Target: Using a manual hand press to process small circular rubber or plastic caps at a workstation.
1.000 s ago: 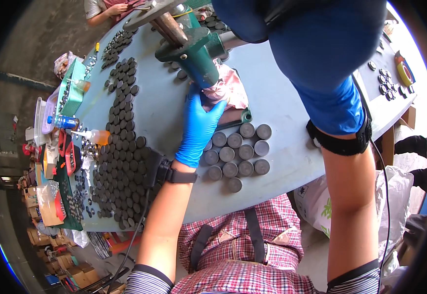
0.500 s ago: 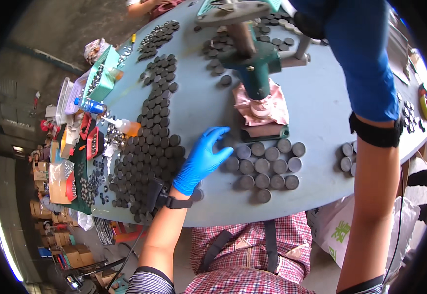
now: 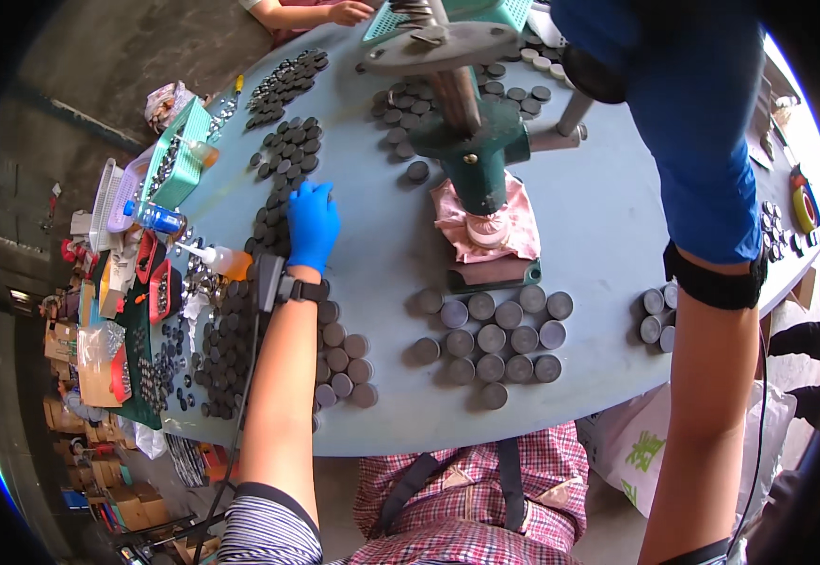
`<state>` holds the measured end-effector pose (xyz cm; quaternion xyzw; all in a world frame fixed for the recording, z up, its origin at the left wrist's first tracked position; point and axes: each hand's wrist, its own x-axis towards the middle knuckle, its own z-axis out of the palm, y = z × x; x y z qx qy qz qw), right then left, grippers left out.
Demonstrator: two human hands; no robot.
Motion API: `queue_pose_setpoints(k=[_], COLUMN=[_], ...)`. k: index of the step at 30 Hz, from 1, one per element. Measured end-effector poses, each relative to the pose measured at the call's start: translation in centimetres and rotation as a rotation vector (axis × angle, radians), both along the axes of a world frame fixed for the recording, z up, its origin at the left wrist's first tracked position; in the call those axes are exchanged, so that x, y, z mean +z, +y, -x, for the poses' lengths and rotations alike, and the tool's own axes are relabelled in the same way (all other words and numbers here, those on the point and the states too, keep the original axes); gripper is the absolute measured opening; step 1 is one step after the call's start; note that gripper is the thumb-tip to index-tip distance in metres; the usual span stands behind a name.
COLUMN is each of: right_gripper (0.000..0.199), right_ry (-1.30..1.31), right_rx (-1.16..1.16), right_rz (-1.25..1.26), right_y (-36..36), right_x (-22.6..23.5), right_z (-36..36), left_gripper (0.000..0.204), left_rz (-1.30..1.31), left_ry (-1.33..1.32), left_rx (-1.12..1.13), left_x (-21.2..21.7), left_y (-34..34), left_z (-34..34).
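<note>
My left hand (image 3: 313, 229), in a blue glove, reaches into a long band of dark round discs (image 3: 289, 151) on the left of the table. Its fingers are bent down and drawn together over the discs; what they hold is hidden. My right hand (image 3: 622, 38), also blue-gloved, is raised at the top right, closed around the black-knobbed lever (image 3: 593, 77) of a green hand press (image 3: 474, 155). Under the press ram, a pink cloth (image 3: 520, 221) lies on the base, with a pale round piece (image 3: 488, 229) in the middle.
Several discs (image 3: 491, 367) lie in rows before the press, with a few more (image 3: 652, 329) to the right. Green basket (image 3: 180, 160), glue bottle (image 3: 224, 261) and red trays (image 3: 164, 289) line the left edge. Another person's hand (image 3: 350, 12) shows at the far edge.
My left hand has moved from beside the press, where its fingers were apart, left and away to the disc band, and its fingers have closed. My right hand stays at the lever.
</note>
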<state>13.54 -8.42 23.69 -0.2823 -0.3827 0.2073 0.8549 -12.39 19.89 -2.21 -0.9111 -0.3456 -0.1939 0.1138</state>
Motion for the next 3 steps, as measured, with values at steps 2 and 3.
queue_pose_setpoints(k=[2, 3], right_gripper=[0.052, 0.052], right_ry=[-0.136, -0.273], right_rx=[0.063, 0.142], right_rz=[-0.011, -0.032], right_y=[0.0, 0.3], right_x=[-1.1, -1.4], right_z=[-1.0, -2.0], left_gripper=[0.036, 0.043], left_rz=[0.068, 0.074], left_ry=[-0.035, -0.006], left_rx=[0.011, 0.085], left_x=[-0.7, -0.9], left_y=[-0.9, -1.3], left_z=[0.4, 0.8])
